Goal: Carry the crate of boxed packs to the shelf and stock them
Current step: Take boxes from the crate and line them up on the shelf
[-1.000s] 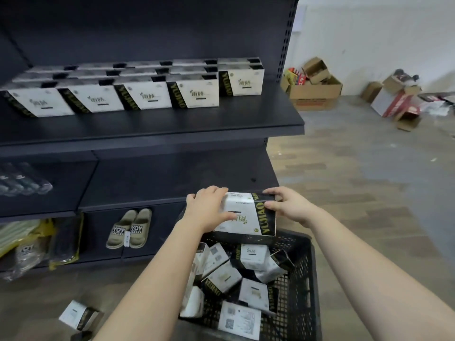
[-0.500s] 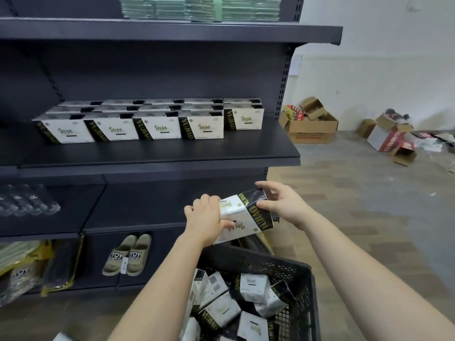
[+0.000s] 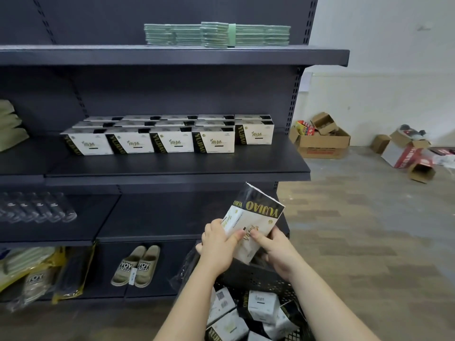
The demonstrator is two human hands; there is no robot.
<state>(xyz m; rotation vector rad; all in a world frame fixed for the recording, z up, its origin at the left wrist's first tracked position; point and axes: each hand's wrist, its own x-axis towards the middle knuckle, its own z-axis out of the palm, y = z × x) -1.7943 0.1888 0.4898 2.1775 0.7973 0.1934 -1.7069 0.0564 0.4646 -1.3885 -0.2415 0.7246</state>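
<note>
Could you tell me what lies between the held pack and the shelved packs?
Head view: only the dark metal shelf's bare front strip separates white-and-black boxed pack from shelved row.

Frame centre: middle shelf [image 3: 177,166] open along its front edge; boxed packs [image 3: 172,141] block its rear.

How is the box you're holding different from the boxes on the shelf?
The held box is tipped on end, its black band on top; the shelf boxes sit level, band at the left. The held box is gripped by the left hand and right hand; the shelf boxes rest in rows. Same printed design.
</note>
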